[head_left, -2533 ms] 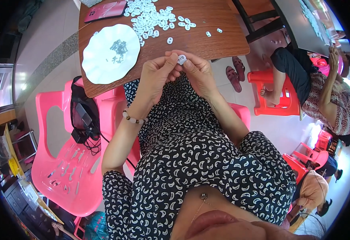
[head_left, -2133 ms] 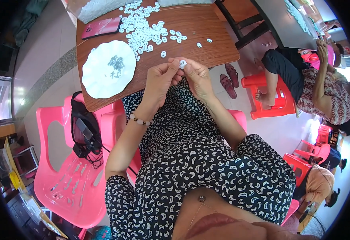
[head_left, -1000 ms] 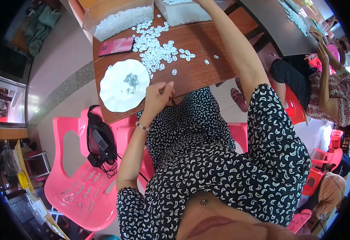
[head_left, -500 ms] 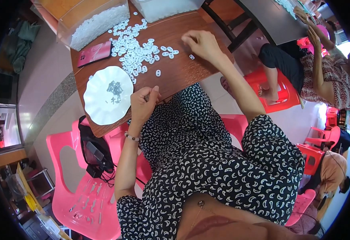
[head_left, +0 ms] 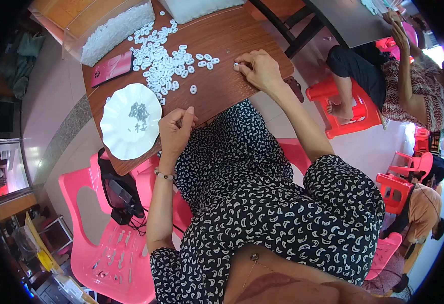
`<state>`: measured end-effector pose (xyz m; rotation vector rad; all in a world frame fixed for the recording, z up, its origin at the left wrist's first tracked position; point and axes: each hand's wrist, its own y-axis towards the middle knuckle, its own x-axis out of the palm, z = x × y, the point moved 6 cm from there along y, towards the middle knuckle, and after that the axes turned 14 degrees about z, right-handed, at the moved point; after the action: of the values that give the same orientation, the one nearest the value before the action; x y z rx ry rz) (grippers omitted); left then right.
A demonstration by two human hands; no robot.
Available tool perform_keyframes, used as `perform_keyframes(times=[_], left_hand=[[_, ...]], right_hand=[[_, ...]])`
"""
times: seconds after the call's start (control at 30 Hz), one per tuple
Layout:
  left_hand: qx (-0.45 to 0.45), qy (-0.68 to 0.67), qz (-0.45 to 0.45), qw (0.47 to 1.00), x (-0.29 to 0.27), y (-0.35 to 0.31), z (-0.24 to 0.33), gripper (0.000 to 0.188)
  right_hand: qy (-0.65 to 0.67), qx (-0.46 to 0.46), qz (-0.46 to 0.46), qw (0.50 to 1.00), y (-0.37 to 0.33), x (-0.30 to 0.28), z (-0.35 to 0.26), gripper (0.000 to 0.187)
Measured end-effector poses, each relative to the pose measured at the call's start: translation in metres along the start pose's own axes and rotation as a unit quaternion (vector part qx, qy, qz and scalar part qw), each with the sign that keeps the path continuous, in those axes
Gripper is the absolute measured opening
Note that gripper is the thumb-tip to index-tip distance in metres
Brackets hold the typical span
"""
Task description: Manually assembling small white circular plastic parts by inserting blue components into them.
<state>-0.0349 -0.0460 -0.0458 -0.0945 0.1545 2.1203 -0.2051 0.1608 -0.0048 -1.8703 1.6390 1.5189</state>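
Right hand (head_left: 259, 68) pinching white piece (head_left: 236, 65) — mostly hidden, left hand (head_left: 175, 130) curled

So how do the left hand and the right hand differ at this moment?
The left hand is curled loosely at the near table edge beside the white plate; the right hand reaches further out, palm down on the wooden table. The right hand's fingertips pinch a small white piece; whether the left hand holds anything cannot be seen. Both are bare.
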Motion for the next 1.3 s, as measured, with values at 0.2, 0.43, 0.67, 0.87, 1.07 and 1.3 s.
perform_keyframes(times=[0.2,0.43,0.67,0.87,1.07,1.3], left_hand=[[0.005,0.013,0.0,1.0,-0.001,0.001,0.002,0.029],[0.02,0.031,0.006,0.999,0.0,0.003,-0.002,0.029],[0.01,0.036,0.003,0.999,0.003,0.002,-0.004,0.03],[0.019,0.009,0.012,1.0,0.001,-0.001,0.006,0.028],[0.116,0.056,0.057,0.99,-0.017,-0.012,0.029,0.016],[0.172,0.268,0.233,0.919,-0.106,-0.004,0.054,0.011]], right_hand=[[-0.029,-0.009,-0.007,1.0,0.005,0.005,-0.005,0.019],[-0.052,-0.024,0.004,0.998,0.003,0.012,-0.005,0.017],[-0.078,-0.023,0.002,0.997,0.003,0.015,-0.009,0.015],[-0.047,-0.013,0.019,0.999,0.002,0.018,-0.006,0.016],[0.004,0.012,0.008,1.0,-0.006,0.021,-0.012,0.014],[0.087,-0.002,0.068,0.994,-0.023,-0.005,-0.024,0.019]])
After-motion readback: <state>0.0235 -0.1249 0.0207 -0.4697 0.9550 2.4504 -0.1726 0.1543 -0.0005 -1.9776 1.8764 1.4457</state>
